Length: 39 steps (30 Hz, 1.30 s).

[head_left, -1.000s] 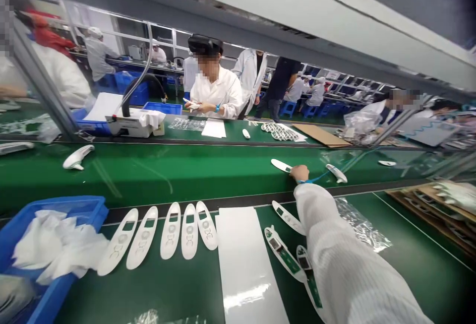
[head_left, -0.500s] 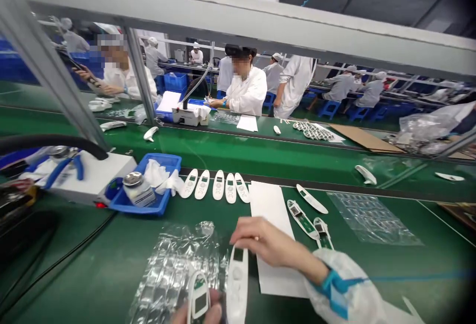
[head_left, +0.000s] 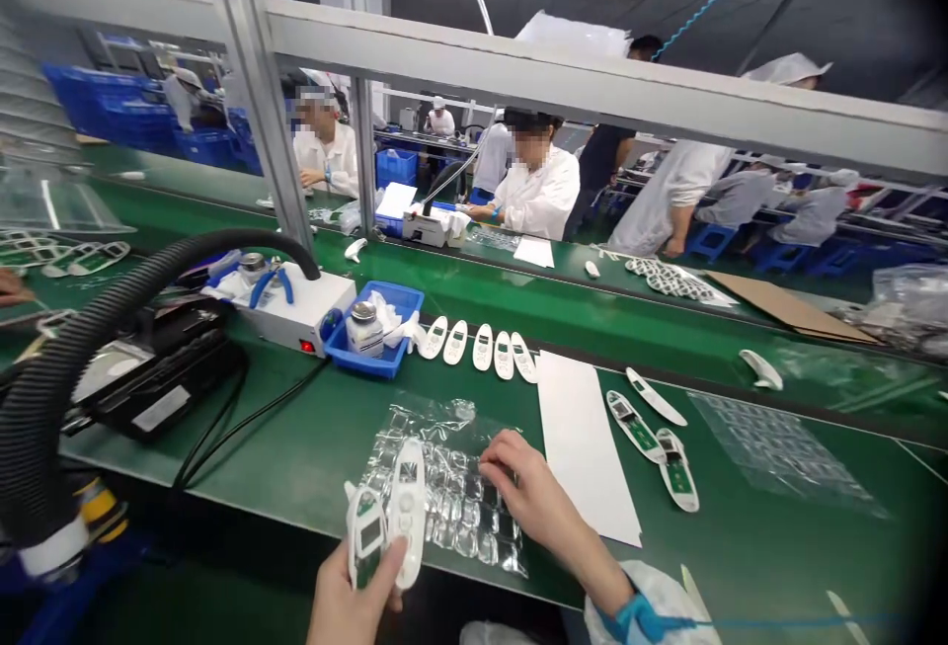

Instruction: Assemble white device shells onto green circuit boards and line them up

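In my left hand (head_left: 354, 596) are two parts side by side: a white handset housing with a green circuit board and small screen (head_left: 368, 532), and a white front cover with a window and buttons (head_left: 408, 512). The fingers are closed round their lower ends. Below and beyond them lies a clear plastic sheet with rows of square pockets (head_left: 453, 517). My right hand (head_left: 529, 492) is at this sheet's right edge, thumb and fingertips pinched together. What is between them, if anything, is too small to make out.
White covers (head_left: 483, 348) stand in a row beside a blue tray (head_left: 381, 365) with a bottle and tissues. White paper (head_left: 585, 447) lies right of the sheet, then opened housings (head_left: 635, 426). A black hose (head_left: 96, 349) arches at left. A co-worker (head_left: 544, 191) sits opposite.
My right hand has let go of the front cover and moved to the plastic sheet. The cover is now in my left hand beside the housing. The view has swung left.
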Each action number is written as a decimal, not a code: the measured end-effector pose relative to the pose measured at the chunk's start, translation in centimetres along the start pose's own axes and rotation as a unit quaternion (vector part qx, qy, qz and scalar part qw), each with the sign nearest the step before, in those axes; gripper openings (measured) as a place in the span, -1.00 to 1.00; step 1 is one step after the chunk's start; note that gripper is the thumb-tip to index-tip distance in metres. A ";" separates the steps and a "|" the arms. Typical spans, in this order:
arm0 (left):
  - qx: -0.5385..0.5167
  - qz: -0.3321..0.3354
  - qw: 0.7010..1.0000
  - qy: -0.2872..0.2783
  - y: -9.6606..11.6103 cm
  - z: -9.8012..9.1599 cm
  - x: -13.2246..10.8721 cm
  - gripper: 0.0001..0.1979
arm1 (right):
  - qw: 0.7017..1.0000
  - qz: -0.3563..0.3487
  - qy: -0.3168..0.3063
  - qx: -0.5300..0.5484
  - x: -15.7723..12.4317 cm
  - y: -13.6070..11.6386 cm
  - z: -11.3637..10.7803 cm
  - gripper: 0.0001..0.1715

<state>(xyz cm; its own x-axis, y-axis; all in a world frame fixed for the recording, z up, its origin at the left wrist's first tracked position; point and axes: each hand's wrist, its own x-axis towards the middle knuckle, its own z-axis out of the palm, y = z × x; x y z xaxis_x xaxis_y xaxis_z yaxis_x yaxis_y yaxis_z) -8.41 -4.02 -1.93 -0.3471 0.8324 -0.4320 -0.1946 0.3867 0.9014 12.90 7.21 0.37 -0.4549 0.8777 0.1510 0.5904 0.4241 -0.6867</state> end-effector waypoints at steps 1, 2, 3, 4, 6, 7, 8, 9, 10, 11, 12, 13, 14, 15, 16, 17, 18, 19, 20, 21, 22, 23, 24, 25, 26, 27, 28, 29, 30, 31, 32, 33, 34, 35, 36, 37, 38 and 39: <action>-0.011 0.004 1.000 0.005 0.4 -0.5 0.4 -0.48 | 1.000 -0.017 -0.006 -0.004 0.6 -0.6 0.6 -0.78; -0.027 0.006 1.000 0.008 0.7 -0.9 0.8 -0.49 | 1.000 -0.029 -0.010 -0.004 1.4 -1.1 1.4 -0.78; -0.046 0.007 0.999 0.010 0.9 -1.2 1.2 -0.50 | 0.999 -0.037 -0.012 -0.005 2.5 -1.6 2.3 -0.79; -0.064 0.008 0.998 0.012 1.1 -1.5 1.5 -0.51 | 0.999 -0.039 -0.013 -0.007 3.7 -2.1 3.2 -0.80; -0.092 0.014 0.996 0.019 1.3 -2.0 1.7 -0.51 | 0.999 -0.024 -0.014 -0.028 6.3 -2.8 5.1 -0.82; -0.098 0.017 0.995 0.025 1.2 -2.1 1.6 -0.52 | 0.999 -0.005 -0.017 -0.051 7.4 -3.1 6.0 -0.83; -0.100 0.018 0.994 0.029 1.1 -2.3 1.5 -0.53 | 0.997 0.017 -0.020 -0.078 8.4 -3.4 6.7 -0.83; -0.098 0.019 0.994 0.032 0.9 -2.4 1.3 -0.53 | 0.994 0.038 -0.023 -0.104 9.2 -3.5 7.3 -0.83; -0.096 0.019 0.995 0.034 0.8 -2.5 1.0 -0.54 | 0.990 0.056 -0.025 -0.124 9.7 -3.7 7.9 -0.83; -0.094 0.020 0.995 0.036 0.6 -2.7 0.8 -0.54 | 0.988 0.069 -0.026 -0.139 10.0 -3.7 8.3 -0.83; -0.091 0.019 0.995 0.039 0.5 -2.9 0.6 -0.53 | 0.986 0.080 -0.024 -0.145 10.1 -3.8 8.6 -0.83; -0.091 0.019 0.995 0.044 0.4 -3.0 0.5 -0.53 | 0.985 0.089 -0.019 -0.145 10.1 -3.8 8.8 -0.84; -0.092 0.019 0.994 0.050 0.4 -3.1 0.3 -0.53 | 0.985 0.098 -0.011 -0.139 10.0 -3.7 9.0 -0.85; -0.094 0.022 0.994 0.056 0.3 -3.2 0.2 -0.53 | 0.986 0.106 -0.001 -0.131 9.8 -3.7 9.2 -0.86; -0.097 0.025 0.993 0.058 0.4 -3.2 0.2 -0.54 | 0.987 0.106 0.012 -0.120 9.6 -3.7 9.4 -0.85; -0.099 0.026 0.993 0.058 0.4 -3.3 0.1 -0.55 | 0.989 0.095 0.026 -0.108 9.3 -3.8 9.5 -0.84; -0.102 0.027 0.993 0.058 0.4 -3.3 0.0 -0.55 | 0.992 0.069 0.041 -0.097 9.1 -4.0 9.6 -0.83; -0.102 0.027 0.993 0.056 0.5 -3.3 0.0 -0.56 | 0.994 0.032 0.058 -0.088 8.7 -4.3 9.6 -0.81; -0.101 0.028 0.993 0.055 0.5 -3.4 -0.1 -0.56 | 0.994 -0.007 0.079 -0.075 8.4 -4.6 9.4 -0.79; -0.098 0.028 0.993 0.053 0.5 -3.4 -0.1 -0.56 | 0.993 -0.038 0.102 -0.054 8.0 -5.1 9.2 -0.77; -0.092 0.028 0.994 0.048 0.5 -3.5 -0.2 -0.56 | 0.990 -0.053 0.126 -0.021 7.6 -5.6 8.8 -0.76; -0.083 0.028 0.995 0.042 0.5 -3.6 -0.3 -0.56 | 0.989 -0.048 0.140 0.026 7.2 -6.2 8.4 -0.74; -0.073 0.028 0.996 0.036 0.4 -3.7 -0.3 -0.56 | 0.986 -0.025 0.140 0.083 6.7 -6.8 7.8 -0.73; -0.061 0.028 0.997 0.030 0.5 -3.8 -0.4 -0.56 | 0.983 0.007 0.123 0.140 6.3 -7.3 7.3 -0.73; -0.050 0.028 0.998 0.025 0.5 -3.8 -0.5 -0.56 | 0.977 0.040 0.093 0.189 5.8 -7.7 6.8 -0.73; -0.041 0.029 0.999 0.020 0.5 -3.7 -0.7 -0.57 | 0.970 0.068 0.057 0.227 5.4 -8.1 6.5 -0.73; -0.034 0.032 0.999 0.017 0.6 -3.5 -0.8 -0.57 | 0.964 0.088 0.023 0.251 5.0 -8.3 6.3 -0.73; -0.030 0.035 0.999 0.014 0.7 -3.3 -0.9 -0.57 | 0.959 0.101 -0.002 0.266 4.6 -8.4 6.2 -0.74; -0.028 0.036 0.999 0.009 0.7 -3.1 -1.1 -0.58 | 0.956 0.110 -0.017 0.272 4.3 -8.5 6.2 -0.74; -0.029 0.036 0.999 0.006 0.8 -2.9 -1.2 -0.58 | 0.954 0.115 -0.025 0.274 4.0 -8.4 6.3 -0.75; -0.030 0.036 0.999 0.004 0.9 -2.6 -1.3 -0.58 | 0.954 0.119 -0.027 0.273 3.8 -8.3 6.4 -0.74; -0.030 0.035 0.999 0.003 1.0 -2.4 -1.4 -0.59 | 0.955 0.121 -0.025 0.269 3.7 -8.2 6.6 -0.74; -0.030 0.034 0.999 0.001 1.1 -2.2 -1.5 -0.59 | 0.957 0.122 -0.020 0.264 3.5 -8.0 6.7 -0.74; -0.030 0.032 0.999 -0.001 1.1 -2.1 -1.5 -0.58 | 0.958 0.122 -0.016 0.258 3.4 -7.8 6.8 -0.73; -0.030 0.031 0.999 -0.003 1.1 -2.0 -1.5 -0.58 | 0.959 0.123 -0.012 0.253 3.4 -7.7 6.9 -0.73; -0.029 0.031 0.999 -0.005 1.1 -1.9 -1.5 -0.58 | 0.960 0.123 -0.010 0.251 3.3 -7.5 6.9 -0.73; -0.029 0.031 0.999 -0.007 1.1 -1.9 -1.5 -0.57 | 0.960 0.122 -0.009 0.250 3.2 -7.4 7.0 -0.72; -0.030 0.030 0.999 -0.008 1.1 -1.8 -1.5 -0.57 | 0.960 0.121 -0.009 0.251 3.1 -7.3 7.0 -0.72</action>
<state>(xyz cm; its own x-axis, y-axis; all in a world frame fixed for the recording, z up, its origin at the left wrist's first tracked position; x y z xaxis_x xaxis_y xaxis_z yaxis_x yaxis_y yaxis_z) -9.78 -5.56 -0.32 -0.3443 0.8602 -0.3763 -0.2278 0.3123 0.9223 2.53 5.28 0.89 -0.3585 0.9312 -0.0656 0.2864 0.0428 -0.9572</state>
